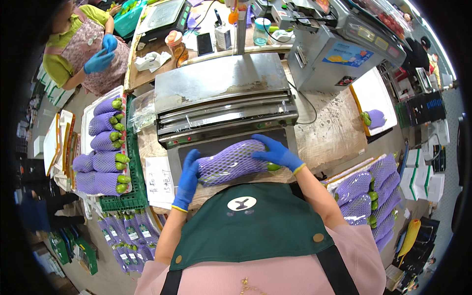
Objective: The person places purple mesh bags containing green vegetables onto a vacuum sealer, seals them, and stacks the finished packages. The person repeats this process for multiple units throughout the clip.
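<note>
A bundle of long green vegetables in purple foam netting lies crosswise between my hands. It has a shiny look, like clear film over the netting. My left hand, in a blue glove with a yellow cuff, presses against its left end. Gloved the same way, my right hand grips the right end, where a green tip shows below the fingers. Beneath the bundle is the dark plate of a tabletop film-wrapping machine, whose steel cover and film roller stand just beyond. A handwritten paper sheet is left of my left hand.
Netted bundles fill a white foam box at left, above a green crate. More wrapped bundles are stacked at right. A grey machine stands back right. Across the left side, a co-worker wears blue gloves.
</note>
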`<state>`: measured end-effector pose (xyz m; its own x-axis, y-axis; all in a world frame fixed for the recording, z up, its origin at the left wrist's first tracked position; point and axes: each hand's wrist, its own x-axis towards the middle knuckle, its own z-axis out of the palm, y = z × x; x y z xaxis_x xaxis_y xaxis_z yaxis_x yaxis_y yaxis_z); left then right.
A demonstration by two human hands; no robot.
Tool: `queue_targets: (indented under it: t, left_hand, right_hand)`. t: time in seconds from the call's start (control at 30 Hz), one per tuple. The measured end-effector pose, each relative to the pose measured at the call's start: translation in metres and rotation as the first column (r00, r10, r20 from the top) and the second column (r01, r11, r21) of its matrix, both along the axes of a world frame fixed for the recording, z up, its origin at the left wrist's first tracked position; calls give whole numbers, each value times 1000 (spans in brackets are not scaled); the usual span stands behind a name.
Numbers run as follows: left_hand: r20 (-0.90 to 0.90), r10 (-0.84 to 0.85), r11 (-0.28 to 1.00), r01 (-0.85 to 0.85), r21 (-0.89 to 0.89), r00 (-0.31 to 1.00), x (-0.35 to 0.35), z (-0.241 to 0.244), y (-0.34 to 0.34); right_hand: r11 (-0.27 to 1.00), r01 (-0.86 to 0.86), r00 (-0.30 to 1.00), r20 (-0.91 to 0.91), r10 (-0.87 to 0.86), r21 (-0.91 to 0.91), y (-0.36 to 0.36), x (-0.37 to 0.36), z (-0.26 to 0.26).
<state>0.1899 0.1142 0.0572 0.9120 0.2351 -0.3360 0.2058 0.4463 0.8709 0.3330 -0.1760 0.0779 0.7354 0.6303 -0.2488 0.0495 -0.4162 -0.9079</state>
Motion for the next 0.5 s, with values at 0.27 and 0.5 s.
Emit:
queue_targets:
  t: [0.27, 0.5]
  left_hand:
    - [-178, -797, 574, 815, 74, 577, 42, 44, 24]
    - [-83, -976, 216, 954, -210, 203, 23, 62, -128]
  right_hand:
    - [971, 156, 961, -256, -107, 180, -50, -34, 68]
    - [-95, 761, 494, -668, -557, 641, -112, -228, 97]
